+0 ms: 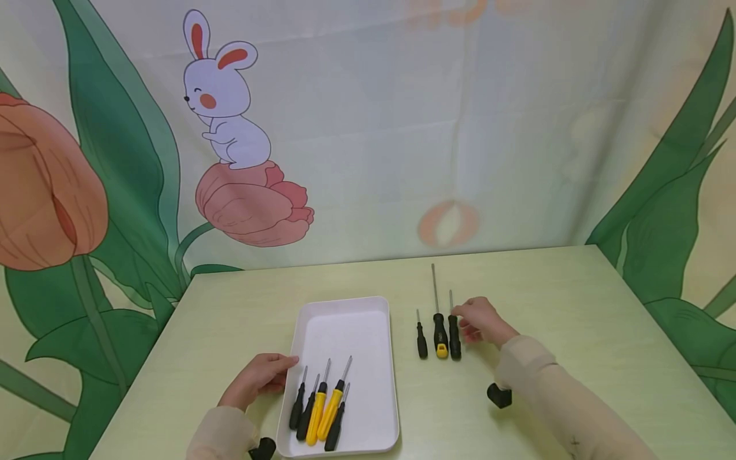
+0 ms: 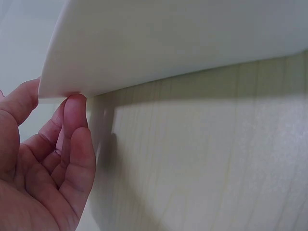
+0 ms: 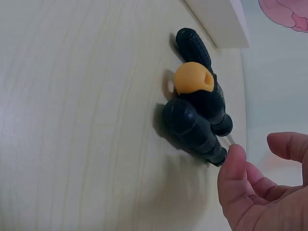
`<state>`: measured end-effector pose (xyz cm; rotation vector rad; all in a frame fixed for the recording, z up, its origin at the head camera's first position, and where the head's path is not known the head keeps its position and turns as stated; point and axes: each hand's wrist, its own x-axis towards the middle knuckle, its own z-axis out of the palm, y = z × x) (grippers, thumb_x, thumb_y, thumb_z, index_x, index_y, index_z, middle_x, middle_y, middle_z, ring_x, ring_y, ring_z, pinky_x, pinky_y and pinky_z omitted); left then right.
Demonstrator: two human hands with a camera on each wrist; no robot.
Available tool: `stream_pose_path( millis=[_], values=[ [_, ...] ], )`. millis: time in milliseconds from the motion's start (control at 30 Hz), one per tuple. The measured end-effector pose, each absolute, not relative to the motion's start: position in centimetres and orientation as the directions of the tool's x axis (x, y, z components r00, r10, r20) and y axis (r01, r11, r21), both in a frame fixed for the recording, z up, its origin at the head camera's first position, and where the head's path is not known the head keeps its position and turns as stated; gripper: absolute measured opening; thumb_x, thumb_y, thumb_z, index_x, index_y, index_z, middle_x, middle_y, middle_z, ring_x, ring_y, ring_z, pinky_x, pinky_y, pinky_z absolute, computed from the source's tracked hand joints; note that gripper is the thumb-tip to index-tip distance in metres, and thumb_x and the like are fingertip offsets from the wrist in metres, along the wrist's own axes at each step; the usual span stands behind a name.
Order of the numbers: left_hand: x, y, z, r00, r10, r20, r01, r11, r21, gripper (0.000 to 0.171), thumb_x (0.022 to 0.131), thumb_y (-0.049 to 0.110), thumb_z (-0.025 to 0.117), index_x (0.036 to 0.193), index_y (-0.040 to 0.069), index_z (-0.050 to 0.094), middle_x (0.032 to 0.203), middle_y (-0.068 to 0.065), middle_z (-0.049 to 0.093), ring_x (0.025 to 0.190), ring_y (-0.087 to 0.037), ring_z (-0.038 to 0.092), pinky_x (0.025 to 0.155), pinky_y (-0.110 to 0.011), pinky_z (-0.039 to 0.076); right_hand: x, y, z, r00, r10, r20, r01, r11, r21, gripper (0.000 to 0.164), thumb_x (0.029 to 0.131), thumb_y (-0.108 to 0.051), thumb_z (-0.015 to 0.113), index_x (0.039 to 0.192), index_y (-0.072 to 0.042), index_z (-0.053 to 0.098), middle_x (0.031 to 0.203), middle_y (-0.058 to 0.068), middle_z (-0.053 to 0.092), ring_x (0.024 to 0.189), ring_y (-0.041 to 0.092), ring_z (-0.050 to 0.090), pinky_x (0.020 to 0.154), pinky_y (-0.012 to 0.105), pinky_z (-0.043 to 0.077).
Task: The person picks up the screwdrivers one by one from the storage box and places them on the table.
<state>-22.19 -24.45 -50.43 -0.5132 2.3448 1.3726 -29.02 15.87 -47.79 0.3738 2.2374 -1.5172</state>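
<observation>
My left hand (image 1: pixel 259 378) pinches the left rim of a white tray (image 1: pixel 368 396); in the left wrist view the thumb is on one side of the tray wall (image 2: pixel 168 43) and a fingertip on the other. Two yellow-handled screwdrivers (image 1: pixel 316 418) and several black-handled ones (image 1: pixel 335 429) lie in the tray's near left part. Beside the rightmost of three loose screwdrivers, a black one (image 1: pixel 455 338), is my right hand (image 1: pixel 485 319). Its thumb stands apart from the index finger, whose tip is right at that screwdriver's neck (image 3: pixel 219 156).
Left of that screwdriver lie a long-shafted black one with a yellow handle end (image 1: pixel 441 350) and a small black one (image 1: pixel 422 342). They lie right of the tray on a pale wooden table (image 1: pixel 575 300). Behind the table hangs a printed curtain (image 1: pixel 368 160) with a rabbit and tulips.
</observation>
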Motion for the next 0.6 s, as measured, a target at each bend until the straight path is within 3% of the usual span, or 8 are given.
stream_pose_path(
  millis=[333, 600],
  values=[
    [-22.2, -24.4, -50.5, -0.865, -0.123, -0.487, -0.484, 0.463, 0.742, 0.032, 0.082, 0.034, 0.059, 0.088, 0.002, 0.061, 0.066, 0.001, 0.057, 0.058, -0.012, 0.050, 0.056, -0.022, 0.043, -28.5, 14.9, -47.0, -0.873, -0.054, -0.485, 0.442, 0.331, -0.834, 0.032, 0.087, -0.020, 0.049, 0.110, 0.003, 0.046, 0.084, 0.012, 0.052, 0.052, 0.012, 0.049, 0.050, 0.024, 0.048],
    [-22.2, -24.5, -50.6, -0.867, -0.121, -0.484, -0.481, 0.459, 0.747, 0.031, 0.082, 0.033, 0.059, 0.087, 0.003, 0.061, 0.065, 0.001, 0.057, 0.058, -0.012, 0.050, 0.056, -0.022, 0.044, -28.0, 13.9, -46.9, -0.866, -0.108, -0.488, 0.438, 0.308, -0.845, 0.033, 0.087, -0.020, 0.051, 0.110, 0.004, 0.046, 0.072, 0.006, 0.050, 0.050, 0.011, 0.049, 0.051, 0.025, 0.048]
  ],
)
